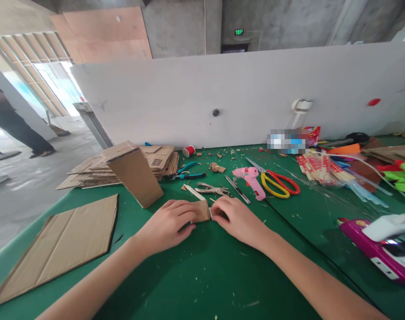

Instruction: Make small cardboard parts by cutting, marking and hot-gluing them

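A small cardboard piece (202, 210) lies in front of me, with my left hand (172, 221) gripping its left side between thumb and fingers. At its right end my right hand (234, 218) pinches something small and pale; the fingers cover most of it. Just behind the hands are silver pliers (213, 189) and a utility knife (237, 189). A pink glue gun (252, 178) rests on its side beyond my right hand. To the left of my left hand stands a tilted, folded cardboard form (135, 175).
A flat cardboard sheet (65, 240) lies left, and stacked cardboard (155, 162) is behind it. Scissors (278, 184), teal pliers (190, 173) and a red thread spool (189, 151) are at the back. A black cord (309, 240) runs right, near a magenta iron (375, 244). A person (15, 120) stands far left.
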### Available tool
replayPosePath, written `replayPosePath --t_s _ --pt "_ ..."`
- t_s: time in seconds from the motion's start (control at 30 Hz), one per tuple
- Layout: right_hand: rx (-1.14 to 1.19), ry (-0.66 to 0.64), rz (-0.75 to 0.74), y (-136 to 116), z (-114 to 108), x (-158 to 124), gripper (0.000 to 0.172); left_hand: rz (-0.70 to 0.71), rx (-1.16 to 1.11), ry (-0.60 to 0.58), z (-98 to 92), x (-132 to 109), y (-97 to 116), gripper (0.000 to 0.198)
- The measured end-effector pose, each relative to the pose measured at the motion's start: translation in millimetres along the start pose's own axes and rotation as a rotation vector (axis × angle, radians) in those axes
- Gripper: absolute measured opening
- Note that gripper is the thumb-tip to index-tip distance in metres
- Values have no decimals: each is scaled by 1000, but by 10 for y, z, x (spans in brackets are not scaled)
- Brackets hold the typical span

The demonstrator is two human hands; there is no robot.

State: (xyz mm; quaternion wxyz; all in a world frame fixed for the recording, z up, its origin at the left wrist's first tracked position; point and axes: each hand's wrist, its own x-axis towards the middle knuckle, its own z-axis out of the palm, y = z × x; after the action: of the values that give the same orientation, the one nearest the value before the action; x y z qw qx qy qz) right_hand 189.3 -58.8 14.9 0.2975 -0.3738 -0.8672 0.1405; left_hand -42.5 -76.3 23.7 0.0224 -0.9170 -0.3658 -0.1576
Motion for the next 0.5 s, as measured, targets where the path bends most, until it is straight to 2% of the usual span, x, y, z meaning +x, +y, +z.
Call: replayPosePath --t_s 0.1,0.17,0.27,0.4,0.5 --pt "222 200 67 21 14 20 4 -155 -59 32 103 -34 23 24" --pt "267 239 55 21 43 27 4 -189 -86 2 133 -27 41 21" --pt "246 141 17 0 81 14 6 -191 -101 -16 135 -11 81 18" --pt "183 -79 1 -45 97 -18 7 -234 -100 75 131 -22 106 43" --pt "148 -134 -16 -44 76 -25 9 -243 -154 125 143 -36 99 45"
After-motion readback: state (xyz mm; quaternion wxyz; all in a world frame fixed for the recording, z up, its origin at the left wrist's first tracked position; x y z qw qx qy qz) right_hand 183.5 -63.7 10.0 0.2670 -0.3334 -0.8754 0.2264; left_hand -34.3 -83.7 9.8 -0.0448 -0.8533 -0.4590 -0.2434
